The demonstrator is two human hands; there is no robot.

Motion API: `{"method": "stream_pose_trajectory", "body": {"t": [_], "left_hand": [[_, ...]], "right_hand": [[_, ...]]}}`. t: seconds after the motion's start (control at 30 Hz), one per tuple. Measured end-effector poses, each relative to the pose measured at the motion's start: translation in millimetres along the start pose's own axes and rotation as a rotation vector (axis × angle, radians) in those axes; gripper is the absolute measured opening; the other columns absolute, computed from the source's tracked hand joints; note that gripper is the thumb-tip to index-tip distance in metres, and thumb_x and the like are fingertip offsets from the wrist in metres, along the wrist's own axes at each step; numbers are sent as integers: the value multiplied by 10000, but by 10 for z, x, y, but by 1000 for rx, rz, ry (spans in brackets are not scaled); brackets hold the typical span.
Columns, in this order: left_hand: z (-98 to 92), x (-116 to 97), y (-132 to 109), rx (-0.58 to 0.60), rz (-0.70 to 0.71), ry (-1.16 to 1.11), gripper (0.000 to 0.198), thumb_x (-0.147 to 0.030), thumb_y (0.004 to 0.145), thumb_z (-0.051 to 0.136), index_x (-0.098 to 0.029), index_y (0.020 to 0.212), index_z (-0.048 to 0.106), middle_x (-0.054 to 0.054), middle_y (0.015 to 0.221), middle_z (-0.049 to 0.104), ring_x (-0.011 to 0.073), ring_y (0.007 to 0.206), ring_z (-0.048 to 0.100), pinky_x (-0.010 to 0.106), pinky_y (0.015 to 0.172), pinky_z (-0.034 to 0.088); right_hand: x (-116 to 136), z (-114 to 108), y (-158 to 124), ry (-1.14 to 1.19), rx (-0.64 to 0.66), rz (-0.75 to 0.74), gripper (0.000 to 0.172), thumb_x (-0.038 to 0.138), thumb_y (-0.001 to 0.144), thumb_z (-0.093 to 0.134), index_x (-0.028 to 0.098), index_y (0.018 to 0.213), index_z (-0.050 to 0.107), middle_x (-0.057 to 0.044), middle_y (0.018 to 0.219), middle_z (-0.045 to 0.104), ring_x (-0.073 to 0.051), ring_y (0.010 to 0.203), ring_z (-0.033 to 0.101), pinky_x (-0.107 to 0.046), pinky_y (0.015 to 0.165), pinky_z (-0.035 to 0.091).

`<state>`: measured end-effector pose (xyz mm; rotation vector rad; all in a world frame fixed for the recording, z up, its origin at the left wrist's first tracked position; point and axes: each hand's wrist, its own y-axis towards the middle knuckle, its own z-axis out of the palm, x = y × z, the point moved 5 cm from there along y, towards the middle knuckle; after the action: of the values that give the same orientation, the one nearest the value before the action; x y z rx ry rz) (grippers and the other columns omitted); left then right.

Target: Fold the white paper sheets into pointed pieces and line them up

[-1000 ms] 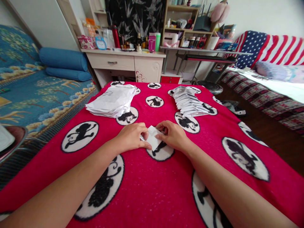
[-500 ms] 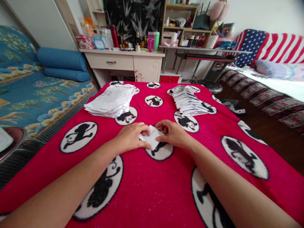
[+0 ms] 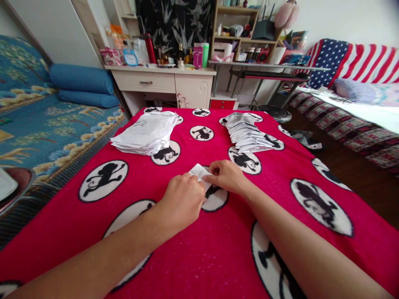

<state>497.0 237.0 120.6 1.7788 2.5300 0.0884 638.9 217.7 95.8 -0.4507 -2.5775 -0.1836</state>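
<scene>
A small white folded paper (image 3: 198,170) lies on the red blanket (image 3: 193,253) in front of me. My left hand (image 3: 183,201) rests over its near side with the fingers curled down on it, hiding most of it. My right hand (image 3: 227,176) pinches its right edge between thumb and fingers. A loose stack of flat white sheets (image 3: 146,133) lies at the far left of the blanket. A fanned pile of small folded papers (image 3: 247,135) lies at the far right.
The red blanket carries black-and-white monkey circles. A blue patterned sofa (image 3: 46,120) stands to the left. A white desk (image 3: 162,83) and cluttered shelves (image 3: 246,37) stand behind. A bed with a flag blanket (image 3: 352,62) is at the right, past dark floor.
My left hand has slid right and toward me, covering more of the small paper. The right hand keeps its pinch on the paper's right edge.
</scene>
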Motion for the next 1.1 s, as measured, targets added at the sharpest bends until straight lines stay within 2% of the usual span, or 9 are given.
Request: {"method": "stream_pose_trajectory", "body": {"t": [0.2, 0.4, 0.57, 0.63, 0.73, 0.83, 0.9, 0.97, 1.1], "left_hand": [[12, 48, 35, -107, -72, -41, 452, -584, 774, 599, -162, 927, 656, 127, 825, 678, 286, 811, 635, 365, 684, 449], [19, 8, 24, -116, -85, -10, 182, -277, 853, 516, -158, 934, 627, 115, 803, 683, 265, 729, 656, 330, 580, 420], [-8, 53, 28, -111, -94, -30, 200, -142, 868, 440, -164, 945, 623, 96, 748, 689, 208, 660, 660, 283, 552, 408], [-42, 134, 59, -172, -88, -110, 196, -145, 882, 442, -169, 947, 625, 87, 755, 699, 196, 675, 664, 276, 578, 431], [-131, 351, 101, -416, -134, -418, 117, -238, 882, 522, -183, 883, 624, 64, 799, 714, 177, 713, 671, 269, 651, 485], [-66, 603, 137, -584, -284, -968, 143, -299, 812, 636, -168, 853, 598, 54, 833, 719, 177, 743, 687, 262, 670, 541], [64, 675, 163, -615, -372, -1327, 228, -317, 768, 684, -152, 884, 576, 62, 858, 720, 186, 751, 696, 287, 673, 572], [198, 666, 180, -613, -438, -1578, 309, -318, 724, 726, -142, 916, 558, 67, 877, 720, 190, 758, 699, 320, 690, 588], [367, 550, 193, -476, -529, -1791, 446, -276, 632, 797, -138, 969, 539, 70, 885, 721, 183, 759, 698, 311, 696, 581]], "right_hand": [[-45, 49, -69, 266, -134, 79, 245, 374, 741, 625, 180, 597, 584, 32, 500, 531, -92, 478, 455, -217, 459, 269], [89, 71, -152, 459, -231, -17, 281, 367, 773, 617, 165, 586, 566, 9, 532, 548, -94, 499, 458, -216, 470, 308], [148, 5, -185, 600, -287, -61, 345, 420, 813, 602, 174, 579, 539, 20, 507, 507, -91, 474, 425, -221, 453, 314], [138, -33, -184, 660, -320, -73, 377, 462, 853, 555, 178, 606, 545, 19, 525, 500, -97, 495, 442, -225, 478, 350], [59, -96, -175, 754, -448, -46, 331, 484, 886, 507, 183, 774, 586, -9, 682, 581, -121, 625, 533, -229, 561, 425], [-20, -75, -142, 878, -485, 14, 339, 490, 811, 612, 193, 969, 567, -63, 962, 638, -153, 810, 602, -230, 590, 466], [-11, 2, -109, 1005, -385, 28, 422, 487, 756, 675, 195, 1027, 538, -76, 1006, 649, -160, 815, 625, -233, 578, 478], [36, 76, -95, 1120, -280, 26, 479, 460, 718, 720, 195, 1063, 520, -59, 925, 676, -155, 748, 638, -243, 576, 490], [78, 128, -104, 1247, -224, 48, 488, 390, 652, 783, 190, 1032, 553, -31, 844, 708, -153, 694, 654, -282, 649, 526]]}}
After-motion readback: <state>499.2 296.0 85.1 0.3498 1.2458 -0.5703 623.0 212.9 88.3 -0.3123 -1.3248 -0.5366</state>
